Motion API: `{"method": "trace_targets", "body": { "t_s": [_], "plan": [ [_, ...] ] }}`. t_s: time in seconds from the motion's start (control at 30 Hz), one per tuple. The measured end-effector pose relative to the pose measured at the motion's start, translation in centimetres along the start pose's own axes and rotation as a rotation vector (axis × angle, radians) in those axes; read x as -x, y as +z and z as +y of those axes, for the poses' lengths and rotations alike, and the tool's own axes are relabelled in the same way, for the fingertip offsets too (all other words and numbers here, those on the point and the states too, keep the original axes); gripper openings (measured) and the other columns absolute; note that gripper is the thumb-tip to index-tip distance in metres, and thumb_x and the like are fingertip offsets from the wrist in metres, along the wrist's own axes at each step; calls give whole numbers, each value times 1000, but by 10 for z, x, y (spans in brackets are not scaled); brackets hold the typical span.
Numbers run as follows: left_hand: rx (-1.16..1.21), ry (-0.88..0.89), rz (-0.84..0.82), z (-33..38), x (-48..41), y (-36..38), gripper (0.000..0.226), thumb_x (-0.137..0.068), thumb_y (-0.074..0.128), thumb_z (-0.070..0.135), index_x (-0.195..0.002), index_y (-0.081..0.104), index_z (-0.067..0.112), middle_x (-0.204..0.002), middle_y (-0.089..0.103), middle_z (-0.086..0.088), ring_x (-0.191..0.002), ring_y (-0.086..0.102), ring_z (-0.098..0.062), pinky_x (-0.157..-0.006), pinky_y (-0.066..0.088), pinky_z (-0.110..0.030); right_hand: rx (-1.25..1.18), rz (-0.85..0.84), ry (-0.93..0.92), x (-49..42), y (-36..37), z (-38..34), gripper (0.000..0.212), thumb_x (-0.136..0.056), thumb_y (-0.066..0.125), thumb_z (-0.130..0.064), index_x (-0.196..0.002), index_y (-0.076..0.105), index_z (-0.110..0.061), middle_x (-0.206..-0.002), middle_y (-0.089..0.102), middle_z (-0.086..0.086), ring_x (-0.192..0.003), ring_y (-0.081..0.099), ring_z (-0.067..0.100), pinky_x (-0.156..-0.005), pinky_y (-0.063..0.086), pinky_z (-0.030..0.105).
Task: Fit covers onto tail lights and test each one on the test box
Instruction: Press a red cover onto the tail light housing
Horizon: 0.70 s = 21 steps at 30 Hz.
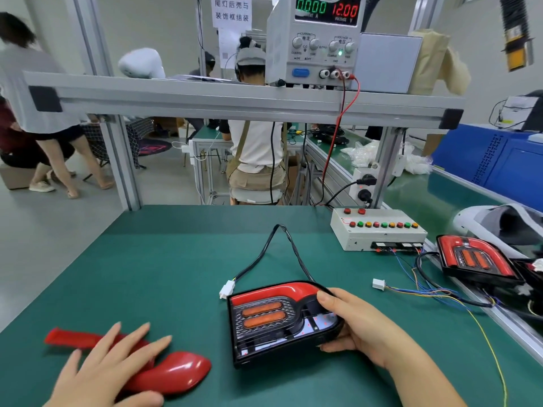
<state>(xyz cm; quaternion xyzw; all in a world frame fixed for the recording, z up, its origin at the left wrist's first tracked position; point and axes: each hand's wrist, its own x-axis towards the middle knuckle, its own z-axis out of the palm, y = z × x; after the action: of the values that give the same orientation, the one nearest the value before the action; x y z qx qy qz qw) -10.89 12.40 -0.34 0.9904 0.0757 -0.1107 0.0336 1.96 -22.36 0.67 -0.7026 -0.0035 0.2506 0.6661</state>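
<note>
Left hand (pixel 108 368) lies on glossy red curved plastic cover (pixel 176 374), fingers spread straight, gripping nothing. Cover at 8 o'clock from black-housed tail light with red strip and orange lenses (pixel 270 315), mid-bench. Right hand (pixel 361 324) clamps its 3 o'clock edge, thumb on top.

Advice: lift cover by edges, match curve to bare lower section, press evenly. White button-topped test box (pixel 379 230) sits at 1 o'clock.

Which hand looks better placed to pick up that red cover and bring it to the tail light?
Left. The left hand lies with spread fingers over the red cover, while the right hand grips the tail light by its right edge.
</note>
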Motion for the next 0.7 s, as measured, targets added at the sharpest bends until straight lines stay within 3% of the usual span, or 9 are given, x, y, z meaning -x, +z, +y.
{"method": "trace_targets", "body": {
  "t_s": [0.13, 0.37, 0.43, 0.5, 0.53, 0.6, 0.7],
  "plan": [
    [46, 6, 31, 21, -32, -12, 66, -81, 34, 78, -132, -6, 67, -154, -10, 27, -145, -17, -14, -118, 4, -49, -2, 1, 5, -1, 0, 0, 26, -93, 59, -35, -114, 62, -20, -96, 75, 6, -73, 72, 26, -60, 57, 32],
    [74, 66, -8, 46, -90, -28, 64, -89, 37, 67, -144, 5, 56, -159, -4, 17, -147, -11, -21, -116, 0, -54, -29, 39, 0, -3, -2, 2, 28, -93, 59, -37, -116, 58, -20, -95, 74, 11, -75, 72, 36, -59, 57, 33],
    [265, 110, -54, 39, -97, -37, 65, -91, 43, 60, -145, 7, 52, -159, -1, 16, -147, -6, -17, -118, 0, -48, -38, 46, 2, -3, -1, 2, 29, -93, 59, -36, -116, 57, -19, -95, 74, 12, -75, 72, 37, -59, 58, 34],
    [555, 124, -41, 22, -104, -48, 57, -97, 46, 44, -147, 19, 41, -158, 12, 12, -146, 8, -10, -119, 4, -32, -35, 48, 2, -4, -1, 2, 29, -94, 58, -37, -117, 57, -19, -93, 74, 13, -74, 72, 36, -58, 58, 34],
    [591, 117, 9, 12, -107, -50, 51, -99, 45, 34, -147, 27, 35, -156, 20, 10, -144, 16, -9, -118, 7, -26, -30, 49, 2, -4, -1, 2, 29, -94, 57, -37, -116, 57, -18, -92, 74, 13, -73, 72, 36, -58, 58, 33],
    [408, 65, 83, -11, -117, -50, 45, -100, 41, 16, -143, 39, 27, -153, 30, 7, -142, 24, -12, -117, 14, -26, -22, 56, 6, -4, -1, 2, 31, -94, 56, -38, -116, 57, -17, -90, 74, 14, -71, 72, 35, -58, 57, 33],
    [219, 8, 36, -22, -131, -49, 45, -94, 48, 14, -136, 49, 31, -140, 48, 4, -133, 36, -17, -112, 28, -34, -20, 65, 10, -4, 0, 1, 30, -94, 57, -38, -116, 57, -17, -91, 74, 14, -71, 72, 35, -56, 57, 32]
  ]
}}
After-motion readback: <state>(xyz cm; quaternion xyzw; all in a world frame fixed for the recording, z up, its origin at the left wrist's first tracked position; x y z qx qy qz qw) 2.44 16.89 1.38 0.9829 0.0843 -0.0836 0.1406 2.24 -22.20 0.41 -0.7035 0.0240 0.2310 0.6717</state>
